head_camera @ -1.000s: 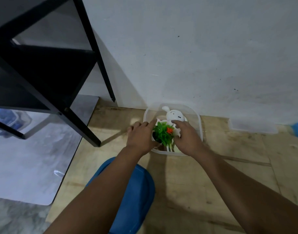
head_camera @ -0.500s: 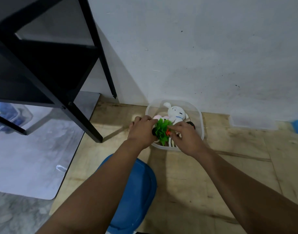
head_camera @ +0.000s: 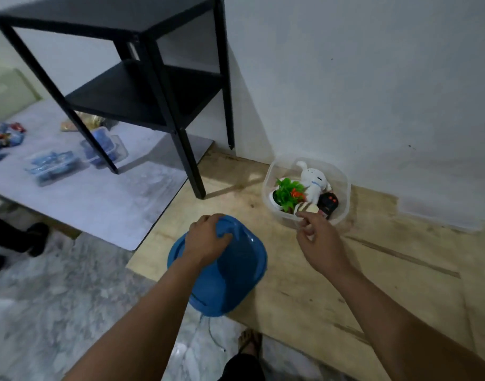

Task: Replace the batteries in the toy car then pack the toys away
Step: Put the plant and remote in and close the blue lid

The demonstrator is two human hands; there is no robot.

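A clear plastic tub [head_camera: 343, 213] stands open on the wooden board, right of centre in the frame, close to the wall. Inside lie a white plush [head_camera: 312, 182] at the back, a green plant toy [head_camera: 288, 192] with an orange bit in a white pot at the left, a black toy car [head_camera: 328, 204] at the right, and a striped cream toy [head_camera: 307, 208] at the front. A blue lid [head_camera: 230, 276] lies at lower centre, overhanging the board's near edge.

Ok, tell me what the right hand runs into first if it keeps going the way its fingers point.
Probably the near rim of the clear container. The right hand points up and left toward it, fingertips almost at the rim by the striped toy. Depth is unclear, so it might pass just above.
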